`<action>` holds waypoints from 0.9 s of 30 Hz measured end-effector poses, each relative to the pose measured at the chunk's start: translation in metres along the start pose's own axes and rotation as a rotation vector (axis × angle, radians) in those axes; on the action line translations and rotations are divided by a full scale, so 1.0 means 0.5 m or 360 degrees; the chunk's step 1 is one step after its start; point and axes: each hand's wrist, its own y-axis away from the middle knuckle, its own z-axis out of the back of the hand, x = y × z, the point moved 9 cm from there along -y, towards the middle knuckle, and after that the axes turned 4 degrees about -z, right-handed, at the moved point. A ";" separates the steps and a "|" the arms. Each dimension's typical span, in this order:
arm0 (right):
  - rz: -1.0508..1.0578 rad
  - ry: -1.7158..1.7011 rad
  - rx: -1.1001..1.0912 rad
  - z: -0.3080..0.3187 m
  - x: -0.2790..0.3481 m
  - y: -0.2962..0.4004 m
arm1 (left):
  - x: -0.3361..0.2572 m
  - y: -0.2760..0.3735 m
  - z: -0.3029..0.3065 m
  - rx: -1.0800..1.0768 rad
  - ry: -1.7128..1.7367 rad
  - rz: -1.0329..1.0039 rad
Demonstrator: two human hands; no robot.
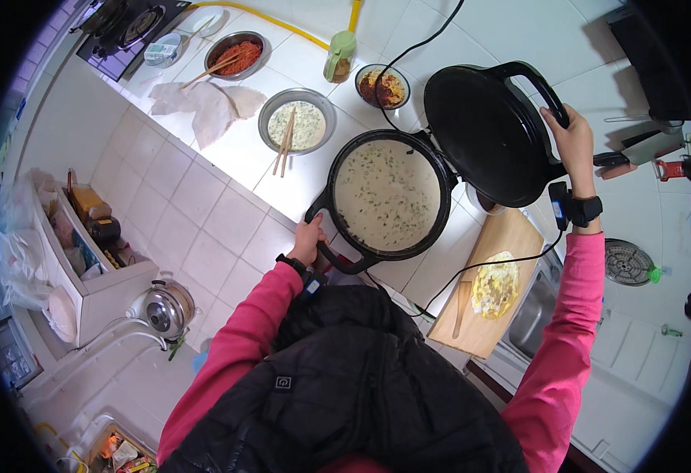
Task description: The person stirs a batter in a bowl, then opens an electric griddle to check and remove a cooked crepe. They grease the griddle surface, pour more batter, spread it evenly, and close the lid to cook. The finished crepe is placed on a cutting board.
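An electric baking pan (pixel 388 195) stands on the white tiled counter, its round lower plate covered with pale batter flecked with green. My left hand (pixel 310 239) grips the black handle on the pan's near left side. The hinged black lid (pixel 487 136) is raised to the right, and my right hand (pixel 571 139) holds its handle. Left of the pan is a steel bowl of green-flecked batter (pixel 297 124), with wooden chopsticks (pixel 285 145) resting across its rim. On a wooden board (pixel 478 295) to the right lie a cooked egg pancake (pixel 497 287) and a wooden spatula (pixel 462 308).
A black power cord (pixel 475 266) crosses the board. Behind the pan stand a seasoning bowl (pixel 383 87) and a green-lidded jar (pixel 339 57). A steel bowl of shredded carrot (pixel 236 55) and a gas stove (pixel 138 29) are farther left. The sink (pixel 531 319) lies right of the board.
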 end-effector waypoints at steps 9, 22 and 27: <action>0.0071 0.0046 -0.0029 0.007 0.063 0.027 | 0.052 -0.034 0.018 -0.0007 -0.0016 -0.0024; 0.0070 -0.0029 -0.0036 0.100 0.136 0.090 | 0.074 -0.053 0.065 -0.0049 0.0032 -0.0046; 0.0096 -0.0051 -0.0044 0.121 0.156 0.107 | 0.071 -0.054 0.081 -0.0090 -0.0004 -0.0114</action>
